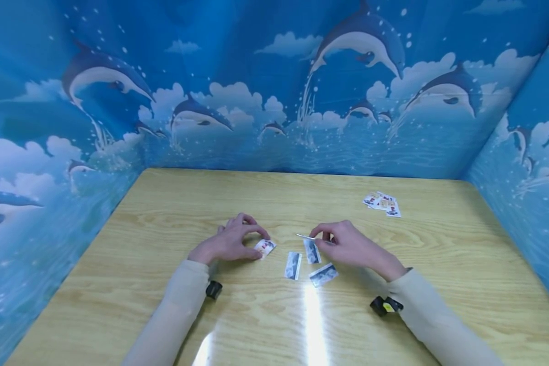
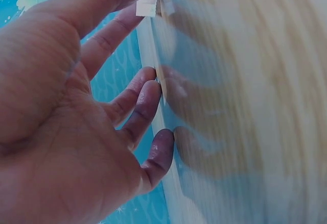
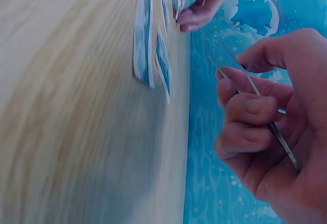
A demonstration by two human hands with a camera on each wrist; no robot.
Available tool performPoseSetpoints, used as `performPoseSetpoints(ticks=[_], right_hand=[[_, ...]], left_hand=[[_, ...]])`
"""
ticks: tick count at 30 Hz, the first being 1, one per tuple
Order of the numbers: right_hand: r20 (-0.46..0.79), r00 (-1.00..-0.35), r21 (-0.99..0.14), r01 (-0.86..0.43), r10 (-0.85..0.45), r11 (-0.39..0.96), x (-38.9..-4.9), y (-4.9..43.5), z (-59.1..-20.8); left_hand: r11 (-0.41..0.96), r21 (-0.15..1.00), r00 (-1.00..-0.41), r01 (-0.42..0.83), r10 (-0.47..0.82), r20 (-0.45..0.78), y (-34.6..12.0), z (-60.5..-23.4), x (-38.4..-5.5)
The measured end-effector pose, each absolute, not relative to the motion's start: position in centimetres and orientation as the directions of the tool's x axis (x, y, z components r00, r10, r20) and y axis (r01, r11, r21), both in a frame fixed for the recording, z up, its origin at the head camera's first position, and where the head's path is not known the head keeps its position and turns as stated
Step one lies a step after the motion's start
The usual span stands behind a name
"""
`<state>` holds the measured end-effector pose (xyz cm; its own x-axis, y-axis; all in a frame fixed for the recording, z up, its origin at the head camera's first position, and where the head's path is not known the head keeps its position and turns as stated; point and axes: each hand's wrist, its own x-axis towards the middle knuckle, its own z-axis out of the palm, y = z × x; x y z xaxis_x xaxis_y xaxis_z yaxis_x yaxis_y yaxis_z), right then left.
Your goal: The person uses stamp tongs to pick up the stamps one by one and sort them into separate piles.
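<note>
My left hand (image 1: 231, 241) grips a small printed card (image 1: 265, 247) at its edges, thumb on the near side and index finger on the far side. In the left wrist view, a white corner of the card (image 2: 147, 7) shows by those fingertips, and the other fingers rest their tips on the tabletop. My right hand (image 1: 347, 244) holds metal tweezers (image 3: 250, 81), whose two tips stand apart with nothing between them. Below and beside the right hand lie a blue-grey picture card (image 1: 312, 251), a second such card (image 1: 293, 266) and a third, slanted card (image 1: 324, 274).
A loose, overlapping pile of printed cards (image 1: 384, 202) lies at the back right of the wooden table (image 1: 164, 203). A blue dolphin-patterned curtain (image 1: 256, 101) stands along the table's back and sides. Bright light reflects off the near tabletop.
</note>
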<state>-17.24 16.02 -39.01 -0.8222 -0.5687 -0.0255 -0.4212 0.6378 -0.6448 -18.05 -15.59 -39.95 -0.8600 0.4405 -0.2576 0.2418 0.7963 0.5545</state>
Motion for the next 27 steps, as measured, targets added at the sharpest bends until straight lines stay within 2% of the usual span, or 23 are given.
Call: performPoseSetpoints(ticks=[14, 27], right_hand=[[-0.088, -0.764, -0.648, -0.443, -0.639, 0.62, -17.4, 13.6, -39.3], [-0.083, -0.734, -0.632, -0.484, -0.674, 0.605, -17.8, 11.9, -39.6]], left_hand=[[0.799, 0.547, -0.863, 0.248, 0.439, -0.25, -15.6, -39.9, -18.1], [0.808, 0.538, -0.868, 0.239, 0.426, -0.254, -15.4, -39.9, -18.2]])
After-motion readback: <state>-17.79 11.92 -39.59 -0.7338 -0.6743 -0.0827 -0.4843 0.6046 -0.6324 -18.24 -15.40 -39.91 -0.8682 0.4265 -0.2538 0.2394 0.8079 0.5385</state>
